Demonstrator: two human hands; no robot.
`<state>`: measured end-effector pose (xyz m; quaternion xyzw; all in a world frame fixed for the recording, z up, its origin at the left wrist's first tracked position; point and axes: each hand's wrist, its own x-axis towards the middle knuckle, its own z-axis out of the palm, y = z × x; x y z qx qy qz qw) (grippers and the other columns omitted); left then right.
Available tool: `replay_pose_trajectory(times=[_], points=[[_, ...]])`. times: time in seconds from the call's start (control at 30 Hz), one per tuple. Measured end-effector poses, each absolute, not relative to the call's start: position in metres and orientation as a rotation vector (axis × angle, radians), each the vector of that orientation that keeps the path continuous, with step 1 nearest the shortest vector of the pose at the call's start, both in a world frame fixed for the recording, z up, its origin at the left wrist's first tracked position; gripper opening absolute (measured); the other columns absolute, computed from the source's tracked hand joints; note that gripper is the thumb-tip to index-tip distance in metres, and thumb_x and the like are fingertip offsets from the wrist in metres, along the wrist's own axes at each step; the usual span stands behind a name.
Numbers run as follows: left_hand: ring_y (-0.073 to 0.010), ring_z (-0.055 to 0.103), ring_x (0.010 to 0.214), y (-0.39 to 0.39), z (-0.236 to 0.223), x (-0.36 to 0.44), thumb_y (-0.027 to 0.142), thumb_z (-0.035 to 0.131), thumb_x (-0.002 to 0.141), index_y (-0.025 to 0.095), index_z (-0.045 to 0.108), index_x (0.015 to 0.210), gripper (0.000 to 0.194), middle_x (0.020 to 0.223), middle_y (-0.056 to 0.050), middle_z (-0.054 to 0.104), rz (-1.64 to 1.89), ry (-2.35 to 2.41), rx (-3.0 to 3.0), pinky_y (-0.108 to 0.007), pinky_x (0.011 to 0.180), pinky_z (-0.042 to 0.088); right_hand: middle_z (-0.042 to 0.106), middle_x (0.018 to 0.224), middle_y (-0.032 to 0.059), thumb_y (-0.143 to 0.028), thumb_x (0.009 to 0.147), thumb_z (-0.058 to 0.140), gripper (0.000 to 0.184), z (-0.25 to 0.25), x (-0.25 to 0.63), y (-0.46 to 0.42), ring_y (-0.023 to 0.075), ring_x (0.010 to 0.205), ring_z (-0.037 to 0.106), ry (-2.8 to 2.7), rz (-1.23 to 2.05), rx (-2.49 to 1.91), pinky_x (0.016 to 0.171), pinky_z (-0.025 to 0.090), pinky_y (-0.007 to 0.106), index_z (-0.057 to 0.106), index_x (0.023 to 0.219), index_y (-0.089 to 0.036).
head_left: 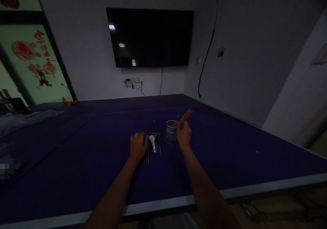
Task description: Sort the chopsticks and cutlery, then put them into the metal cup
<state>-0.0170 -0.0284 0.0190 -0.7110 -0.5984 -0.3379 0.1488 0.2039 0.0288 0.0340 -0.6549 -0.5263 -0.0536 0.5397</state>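
Note:
My right hand [184, 133] is closed around a bundle of light wooden chopsticks [186, 116], their ends slanting up and to the right. It is right beside a silver metal cup [171, 133], partly covering its right side. My left hand [138, 144] rests low over the table with its fingers curled at the upper part of a few chopsticks [147, 156], which point toward me. Just right of them lies a white soup spoon [152, 142], bowl end away from me. Beside that, slim metal spoons [159, 144] lie side by side.
The dark blue table [102, 174] has a white front edge [158, 205] and meets the walls at the back and right. Clear plastic wrap [30, 118] lies at far left, small orange items [68, 101] at the back. A television [153, 38] hangs above; a black cable [208, 51] runs down the wall.

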Motion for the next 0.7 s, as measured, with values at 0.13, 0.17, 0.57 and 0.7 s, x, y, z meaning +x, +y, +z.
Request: replay_pose_trajectory(times=[0.13, 0.17, 0.57, 0.7], points=[[-0.0207, 0.054, 0.093, -0.029, 0.019, -0.018, 0.034, 0.034, 0.092, 0.018, 0.058, 0.101, 0.030, 0.094, -0.008, 0.064, -0.969, -1.720, -2.048, -0.035, 0.082, 0.036, 0.066, 0.080, 0.0110, -0.049, 0.086, 0.043, 0.053, 0.029, 0.205, 0.032, 0.0227, 0.073, 0.059, -1.140, -0.094, -1.427, 0.066, 0.037, 0.030, 0.052, 0.119, -0.008], [-0.0208, 0.054, 0.093, -0.029, 0.019, -0.018, 0.034, 0.034, 0.092, 0.018, 0.058, 0.101, 0.030, 0.094, -0.008, 0.064, -0.970, -1.718, -2.051, -0.035, 0.082, 0.036, 0.067, 0.082, 0.0118, -0.048, 0.086, 0.042, 0.053, 0.029, 0.206, 0.033, 0.0228, 0.074, 0.059, -1.128, -0.089, -1.413, 0.067, 0.038, 0.030, 0.053, 0.118, -0.008], [-0.0216, 0.054, 0.092, -0.027, 0.018, -0.019, 0.034, 0.035, 0.091, 0.020, 0.060, 0.099, 0.030, 0.089, -0.008, 0.064, -0.966, -1.751, -2.061, -0.036, 0.082, 0.036, 0.070, 0.094, 0.0111, -0.040, 0.086, 0.039, 0.041, 0.022, 0.201, 0.035, 0.0215, 0.083, 0.064, -1.197, 0.110, -1.458, 0.071, 0.043, 0.028, 0.067, 0.106, -0.017], [-0.0215, 0.054, 0.092, -0.027, 0.018, -0.019, 0.034, 0.035, 0.091, 0.020, 0.060, 0.097, 0.030, 0.089, -0.008, 0.064, -0.935, -1.777, -2.059, -0.035, 0.081, 0.035, 0.067, 0.106, 0.0132, -0.032, 0.087, 0.034, 0.043, 0.020, 0.199, 0.039, 0.0211, 0.095, 0.062, -1.191, 0.144, -1.432, 0.080, 0.043, 0.028, 0.064, 0.113, -0.015]])
